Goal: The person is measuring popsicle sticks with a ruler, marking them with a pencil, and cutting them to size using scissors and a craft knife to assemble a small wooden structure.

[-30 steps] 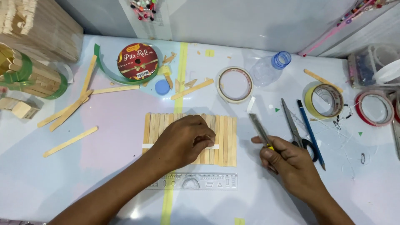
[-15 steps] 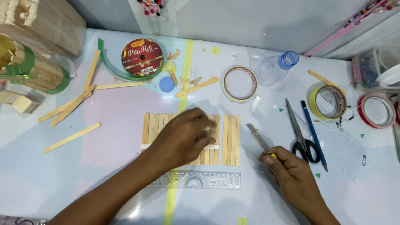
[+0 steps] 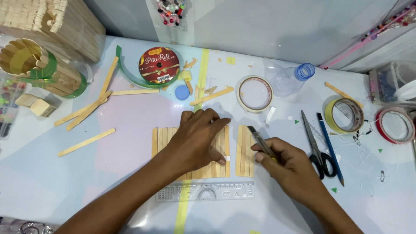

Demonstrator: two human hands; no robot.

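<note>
Pressing fingers: left hand [image 3: 200, 139] spread flat, fingers [image 3: 215, 123] apart, palm down on the stick panel [image 3: 190, 149], pinning it rather than closing around it.
Cutting fingers: right hand [image 3: 288, 160] curled and clamped on a craft knife [image 3: 258, 139], blade tip at the top of the narrow strip just right of the panel.
Panel place: flat on the tabletop [image 3: 130, 182], directly above the clear ruler [image 3: 205, 191]; main slab under the left palm, a separated strip of sticks [image 3: 245, 151] beside its right edge with a thin gap between.
Handling, by judgement: thin flat wooden sticks, light, stiff along the grain, liable to split or snap if bent; joined slab likely to slide on the smooth top, so best held by broad downward pressure near the cut line, or lifted by both long edges, never by one stick.
Around the panel: scissors [image 3: 318, 149] and blue pencil [image 3: 330, 147] to the right; tape roll [image 3: 255, 93] and plastic bottle [image 3: 291, 79] above right; ribbon spool [image 3: 159, 65] above left; loose sticks [image 3: 86, 142] to the left.
Change from earlier frames: panel formerly one unbroken slab, now with its right strip parted off; knife moved in from right of the panel to the strip's top; left hand shifted slightly left.
</note>
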